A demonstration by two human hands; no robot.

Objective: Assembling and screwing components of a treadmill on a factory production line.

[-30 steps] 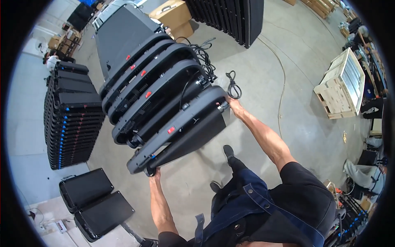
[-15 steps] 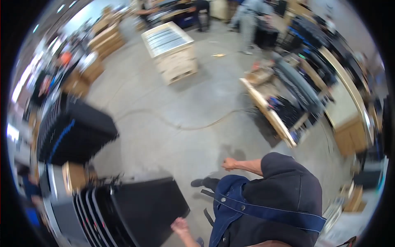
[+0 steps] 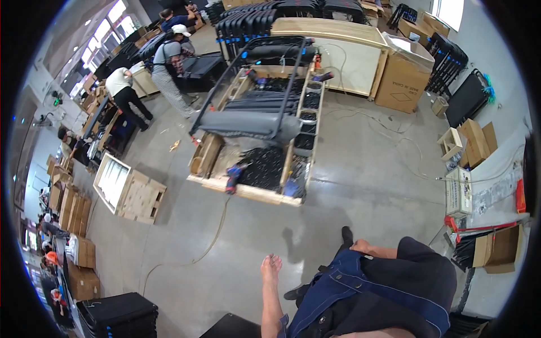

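My left hand (image 3: pixel 271 265) is held out over the grey floor, its fingers loosely bent and apart, with nothing seen in it. My right hand (image 3: pixel 362 246) hangs beside my blue apron (image 3: pixel 338 284) with its fingers curled in; nothing shows in it. Both hands are away from the wooden workbench (image 3: pixel 248 193) ahead. On that bench lie a dark tube frame with a grey padded roll (image 3: pixel 242 125), black small parts (image 3: pixel 262 166) in a compartment, and a red-and-blue power drill (image 3: pixel 233 177) at the near edge.
A pale wooden crate (image 3: pixel 141 197) stands left of the bench. A hose (image 3: pixel 217 239) runs over the floor from the bench. Stacked black panels (image 3: pixel 118 310) are at lower left. A large carton (image 3: pixel 403 79) stands far right. Several people work at back left.
My view has swung right, bringing the workbench to the middle ahead. My left hand, earlier beside a black panel, is now out over the floor. I have moved away from the panel stack.
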